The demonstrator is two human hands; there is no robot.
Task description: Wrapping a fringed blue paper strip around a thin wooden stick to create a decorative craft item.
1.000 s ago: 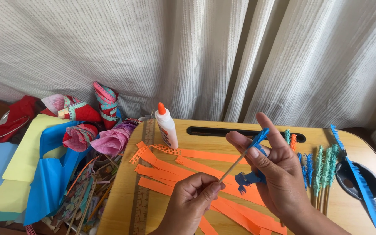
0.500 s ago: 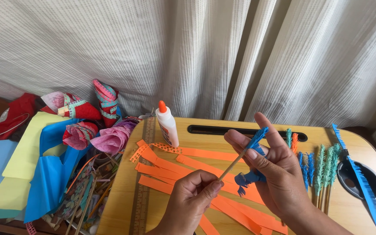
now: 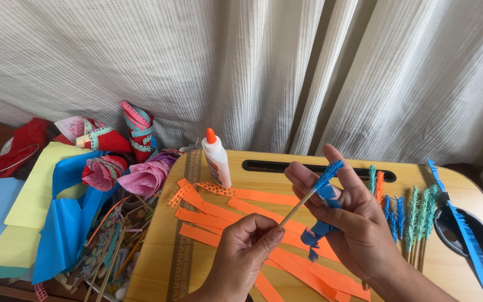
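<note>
My left hand pinches the lower end of a thin wooden stick between thumb and fingers. My right hand holds a fringed blue paper strip wound around the stick's upper end, and the strip's loose tail hangs below my palm. Both hands hover above orange paper strips lying on a light wooden lap table.
A white glue bottle with an orange cap stands at the table's back left. A ruler lies along its left edge. Finished fringed sticks, a dark dish and a long blue fringed strip lie right. Coloured paper sheets and rolls pile up left.
Both hands hold the same grip on the stick and blue strip; my right fingers have shifted only slightly along the wrap.
</note>
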